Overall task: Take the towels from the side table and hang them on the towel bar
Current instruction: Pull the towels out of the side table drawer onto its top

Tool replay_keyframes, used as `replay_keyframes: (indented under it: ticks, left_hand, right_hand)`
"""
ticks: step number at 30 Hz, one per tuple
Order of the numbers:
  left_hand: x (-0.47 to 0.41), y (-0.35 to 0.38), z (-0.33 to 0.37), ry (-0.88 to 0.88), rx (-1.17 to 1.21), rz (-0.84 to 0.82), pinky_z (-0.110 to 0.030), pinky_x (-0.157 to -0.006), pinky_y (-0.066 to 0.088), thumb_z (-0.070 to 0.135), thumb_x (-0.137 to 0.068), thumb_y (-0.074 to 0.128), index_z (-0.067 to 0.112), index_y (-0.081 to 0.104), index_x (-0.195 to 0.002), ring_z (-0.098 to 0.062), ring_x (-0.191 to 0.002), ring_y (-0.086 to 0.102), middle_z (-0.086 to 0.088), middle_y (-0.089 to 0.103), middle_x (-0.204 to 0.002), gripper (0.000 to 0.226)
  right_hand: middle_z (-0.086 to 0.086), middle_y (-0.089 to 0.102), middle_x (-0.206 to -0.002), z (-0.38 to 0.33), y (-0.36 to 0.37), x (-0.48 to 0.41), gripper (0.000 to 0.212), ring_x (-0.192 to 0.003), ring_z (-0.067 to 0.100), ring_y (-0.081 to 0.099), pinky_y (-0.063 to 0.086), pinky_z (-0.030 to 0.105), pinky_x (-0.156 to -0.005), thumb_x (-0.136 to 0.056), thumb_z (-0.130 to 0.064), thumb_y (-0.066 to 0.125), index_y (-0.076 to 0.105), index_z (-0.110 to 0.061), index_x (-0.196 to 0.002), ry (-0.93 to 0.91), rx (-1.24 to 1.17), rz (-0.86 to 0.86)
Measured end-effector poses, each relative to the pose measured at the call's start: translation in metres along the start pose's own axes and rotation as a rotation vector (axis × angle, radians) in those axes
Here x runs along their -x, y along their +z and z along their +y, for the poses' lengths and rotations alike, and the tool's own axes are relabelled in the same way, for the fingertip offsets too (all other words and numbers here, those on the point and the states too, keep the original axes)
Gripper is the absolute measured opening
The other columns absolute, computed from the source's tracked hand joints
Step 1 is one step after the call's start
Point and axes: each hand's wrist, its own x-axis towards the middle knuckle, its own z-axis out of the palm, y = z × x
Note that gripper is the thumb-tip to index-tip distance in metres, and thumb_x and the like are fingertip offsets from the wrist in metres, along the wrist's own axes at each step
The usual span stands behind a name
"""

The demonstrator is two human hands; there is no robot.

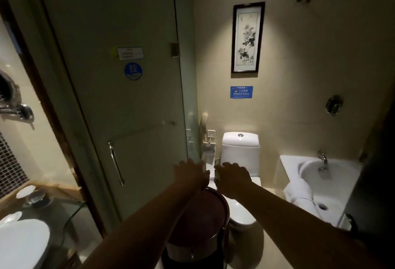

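Note:
The room is dim. My left hand (190,172) and my right hand (233,178) reach forward side by side, palms down, fingers spread, holding nothing. They hover over the far rim of a round dark-red side table (223,201); my forearms hide much of its top, and no towel shows on the visible part. A thin horizontal towel bar (149,129) runs across the frosted glass door, up and left of my left hand. A white towel (299,192) lies draped over the bathtub's near corner at right.
A white toilet (240,151) stands straight behind the table. The bathtub (333,185) with its tap fills the right side. A washbasin (21,245) on a glass counter is at lower left. The door's vertical handle (116,163) hangs below the bar.

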Motion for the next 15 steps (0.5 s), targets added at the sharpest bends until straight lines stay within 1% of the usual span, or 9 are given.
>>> replay_keyframes:
  ticks: [4, 8, 12, 15]
  left_hand:
    - [-0.027, 0.018, -0.003, 0.047, 0.054, -0.025, -0.047, -0.104, 0.038, 0.057, -0.101, 0.038, 0.033, 0.043, -0.147, -0.032, -0.128, 0.052, -0.009, 0.052, -0.144, 0.053]
    - [-0.051, 0.032, -0.001, 0.072, 0.064, -0.051, -0.047, -0.105, 0.036, 0.057, -0.101, 0.037, 0.033, 0.04, -0.149, -0.032, -0.13, 0.051, -0.009, 0.05, -0.147, 0.054]
    - [-0.072, 0.049, -0.002, 0.064, 0.107, -0.046, -0.045, -0.107, 0.036, 0.057, -0.101, 0.037, 0.035, 0.043, -0.147, -0.027, -0.133, 0.05, -0.003, 0.049, -0.149, 0.051]
    - [-0.093, 0.063, -0.019, 0.036, 0.098, -0.029, -0.045, -0.106, 0.037, 0.06, -0.099, 0.038, 0.036, 0.044, -0.145, -0.027, -0.132, 0.051, -0.002, 0.051, -0.147, 0.053]
  right_hand:
    - [0.003, 0.056, -0.138, 0.0, 0.011, -0.024, 0.047, -0.127, 0.029, 0.053, 0.042, 0.042, -0.103, -0.1, -0.042, 0.047, 0.045, -0.028, -0.145, 0.042, 0.019, -0.013]
    - [0.002, 0.059, -0.133, 0.003, 0.029, -0.047, 0.046, -0.125, 0.028, 0.055, 0.043, 0.042, -0.101, -0.098, -0.042, 0.048, 0.048, -0.029, -0.142, 0.062, -0.051, -0.037]
    - [0.002, 0.062, -0.131, 0.005, 0.048, -0.08, 0.039, -0.12, 0.028, 0.059, 0.045, 0.041, -0.098, -0.098, -0.043, 0.047, 0.056, -0.028, -0.132, 0.048, -0.132, -0.05]
    - [0.005, 0.062, -0.13, 0.004, 0.053, -0.108, 0.041, -0.123, 0.03, 0.06, 0.045, 0.046, -0.104, -0.098, -0.041, 0.051, 0.056, -0.025, -0.135, -0.016, -0.138, -0.065]
